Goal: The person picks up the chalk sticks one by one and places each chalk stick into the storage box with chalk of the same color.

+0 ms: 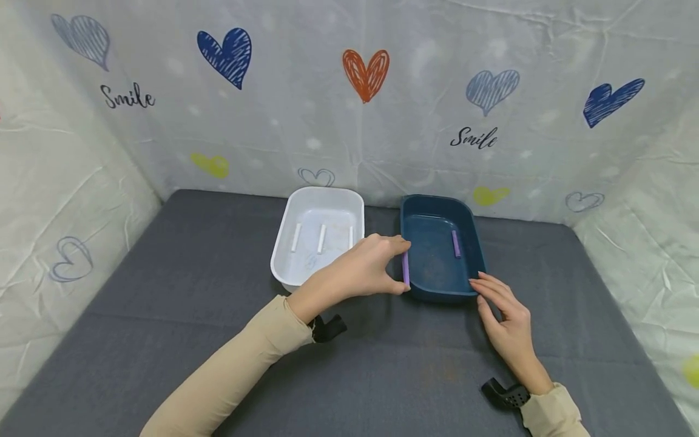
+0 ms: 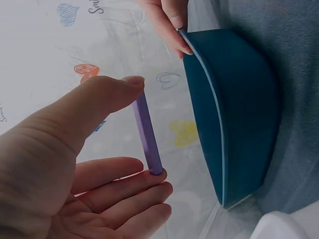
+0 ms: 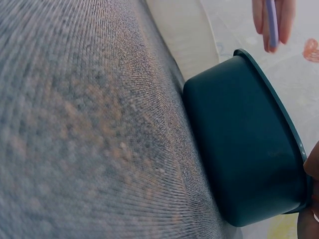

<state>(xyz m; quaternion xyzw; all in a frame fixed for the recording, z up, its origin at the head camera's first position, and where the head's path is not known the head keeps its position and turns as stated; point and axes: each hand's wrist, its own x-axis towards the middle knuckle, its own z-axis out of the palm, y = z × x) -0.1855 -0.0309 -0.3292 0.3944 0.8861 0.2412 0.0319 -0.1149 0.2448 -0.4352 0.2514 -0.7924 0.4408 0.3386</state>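
Clock positions refer to the head view, with 12 o'clock away from the person.

Step in hand, as judged: transfer of the purple stick (image 1: 406,268) to the dark teal tub (image 1: 428,261). The left hand (image 1: 371,264) pinches this stick end to end, thumb at one end and a fingertip at the other; the remaining fingers extend close together. The stick is raised above rim level at the tub's 9 o'clock side, apart from the rim. The right hand (image 1: 508,321) pinches the tub rim at 5 o'clock, thumb outside and fingertips over the edge, apparently to steady it.

Reference parts: a second purple stick (image 1: 455,244) lies inside the tub, toward 3 o'clock from its centre. The white tub (image 1: 327,200) stands at 9 o'clock from the teal one and contains three white sticks (image 1: 321,239).

Next move, as judged: shift the raised stick toward 3 o'clock until clear of the rim, lower it to the tub floor, then part thumb and fingertip. Maintain right-hand contact to limit tub movement.
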